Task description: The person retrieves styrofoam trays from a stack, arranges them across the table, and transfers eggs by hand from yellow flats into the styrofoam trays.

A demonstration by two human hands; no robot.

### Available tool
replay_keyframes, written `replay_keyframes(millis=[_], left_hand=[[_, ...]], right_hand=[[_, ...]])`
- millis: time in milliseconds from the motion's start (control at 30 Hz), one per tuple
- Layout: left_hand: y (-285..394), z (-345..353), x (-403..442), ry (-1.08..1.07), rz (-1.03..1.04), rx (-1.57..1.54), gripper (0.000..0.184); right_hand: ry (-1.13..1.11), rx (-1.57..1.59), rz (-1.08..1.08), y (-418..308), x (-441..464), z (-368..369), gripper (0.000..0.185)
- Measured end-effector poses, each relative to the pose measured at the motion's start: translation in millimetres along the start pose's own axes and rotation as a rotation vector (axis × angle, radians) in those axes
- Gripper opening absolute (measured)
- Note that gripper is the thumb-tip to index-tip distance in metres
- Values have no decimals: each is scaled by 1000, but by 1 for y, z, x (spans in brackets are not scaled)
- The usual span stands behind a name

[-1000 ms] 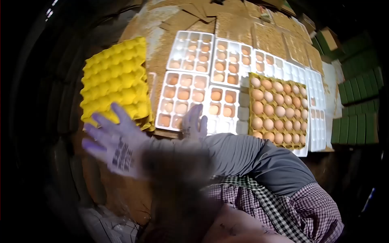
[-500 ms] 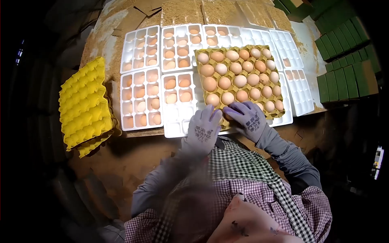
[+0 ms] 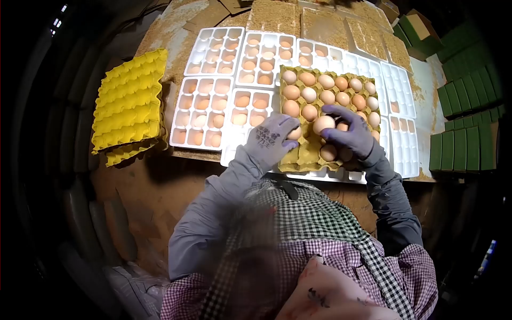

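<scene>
While a black-and-white checked apron (image 3: 304, 213) fills the near view, both gloved hands are at work above the brown moulded-pulp egg tray (image 3: 306, 154). The left hand (image 3: 268, 140) curls narrowly around a light-brown egg (image 3: 293, 133) at the tray's left side; the right hand (image 3: 356, 134) pinches a pale, pinkish egg (image 3: 324, 125) between thumb and fingers, over the tray. Half a second ago the hands were close together at the near edge; now they're apart, and bare cups show between them, so this tray is partly unloaded. Beyond it, white plastic compartment trays (image 3: 197, 148) hold more eggs, with bright-yellow egg trays (image 3: 130, 101) stacked off left and green cartons (image 3: 461, 149) at far right.
</scene>
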State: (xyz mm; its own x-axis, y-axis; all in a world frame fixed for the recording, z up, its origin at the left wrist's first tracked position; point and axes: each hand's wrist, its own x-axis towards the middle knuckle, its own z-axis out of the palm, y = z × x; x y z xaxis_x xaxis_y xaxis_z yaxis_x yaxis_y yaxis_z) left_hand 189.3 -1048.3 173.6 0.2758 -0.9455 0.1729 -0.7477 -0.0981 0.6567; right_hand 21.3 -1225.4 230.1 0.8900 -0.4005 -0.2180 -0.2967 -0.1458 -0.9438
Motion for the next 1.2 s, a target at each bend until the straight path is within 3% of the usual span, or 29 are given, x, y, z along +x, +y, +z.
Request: replay_keyframes(millis=[33,100,167,233,300,367,400,433,500,533,567,600,700,733,767,833,900,967,1067,1100,1167,1200], left_hand=[[0,-3,2,21,-16,-2,46],[1,-11,5,352,43,-75,46],[7,-17,18,270,-30,83,50],[11,7,35,159,-199,591,48],[10,30,46,107,-303,914,47],[-3,26,49,126,-264,719,48],[3,5,36,166,-251,531,50],[-6,0,27,330,-228,193,51],[-15,-5,4,571,-295,-206,56],[-9,-27,-17,617,-340,-92,62],[-20,-30,-36,701,-402,-50,62],[-37,-28,-61,824,-382,43,62],[-50,-29,-115,776,-560,278,60],[-46,-21,-121,698,-620,294,61],[-41,-13,-125,621,-679,311,62],[-41,2,-130,500,-685,334,59],[-39,10,-134,449,-703,321,53],[-31,7,-135,467,-687,246,52],[-24,-1,-132,511,-544,67,48],[-21,-1,-130,558,-464,-52,45],[-20,6,-122,509,-471,-75,43],[-33,22,-121,352,-447,0,41]], right_hand=[[32,490,157,-3,-4,-10,46],[57,248,-108,2,8,-24,49],[52,-703,-394,3,34,-17,51],[17,-1117,-124,-23,39,22,45],[112,-1236,-221,-3,52,35,39],[97,-1226,-114,-16,59,35,59],[109,-1156,-217,3,64,16,57],[131,-993,-295,3,65,12,42],[81,-748,-434,-18,69,19,48],[40,-615,-358,-43,63,39,48],[15,-693,-547,-42,71,51,47],[-70,-741,-462,-62,70,76,46],[-275,-892,-549,-27,108,141,43],[-318,-1035,-506,-17,115,163,41],[-482,-1227,-307,-28,123,180,37],[-450,-1063,-375,7,129,174,36],[-451,-958,-331,-4,122,156,47],[-580,-1181,-383,0,118,156,48],[-731,-1294,-288,-1,134,159,47],[-734,-1302,-291,0,140,153,47],[-396,-1185,-401,7,148,136,44],[-385,-1318,-396,17,149,137,41]])
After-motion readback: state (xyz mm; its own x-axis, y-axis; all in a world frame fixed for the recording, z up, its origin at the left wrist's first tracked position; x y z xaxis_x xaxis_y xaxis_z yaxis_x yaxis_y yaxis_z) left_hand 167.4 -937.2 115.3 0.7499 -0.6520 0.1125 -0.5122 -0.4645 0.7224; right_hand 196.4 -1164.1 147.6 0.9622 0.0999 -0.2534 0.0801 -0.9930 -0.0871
